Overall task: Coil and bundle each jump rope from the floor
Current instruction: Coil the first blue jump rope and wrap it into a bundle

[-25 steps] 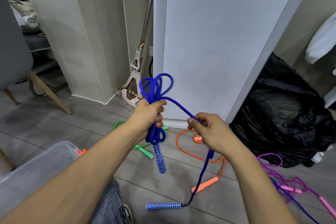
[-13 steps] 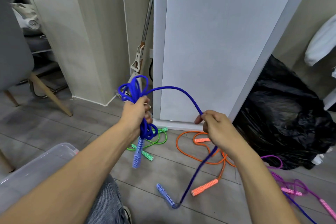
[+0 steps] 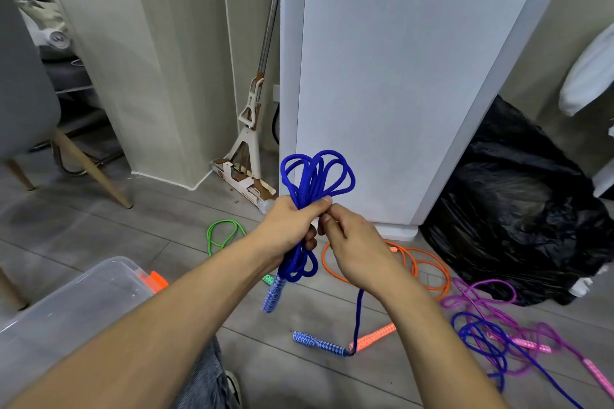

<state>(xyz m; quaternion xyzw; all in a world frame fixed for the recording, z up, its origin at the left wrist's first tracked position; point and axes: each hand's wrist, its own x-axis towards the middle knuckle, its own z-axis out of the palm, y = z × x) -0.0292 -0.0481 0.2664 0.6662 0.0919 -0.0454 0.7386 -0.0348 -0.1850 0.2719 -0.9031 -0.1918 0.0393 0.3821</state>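
Observation:
My left hand (image 3: 289, 226) grips a coiled blue jump rope (image 3: 315, 176) around its middle, loops sticking out above and below the fist. One patterned blue handle (image 3: 274, 294) hangs under that hand. My right hand (image 3: 352, 242) touches the left one and pinches the rope's free strand, which drops from under the right hand to the second blue handle (image 3: 319, 344) low near the floor. On the floor lie a green rope (image 3: 221, 234), an orange rope (image 3: 428, 271) with its handle (image 3: 373, 337), a pink-purple rope (image 3: 491, 305) and another blue rope (image 3: 481, 340).
A clear plastic bin (image 3: 66, 312) stands at the lower left. A white appliance (image 3: 398, 76) rises straight ahead, with a mop (image 3: 252, 116) leaning to its left. A black rubbish bag (image 3: 518, 202) sits at the right. A chair leg (image 3: 89, 169) slants at the left.
My right hand has come in from the right to meet the left hand, laying another loop onto the coil. The free handle has dragged rightward along the floor.

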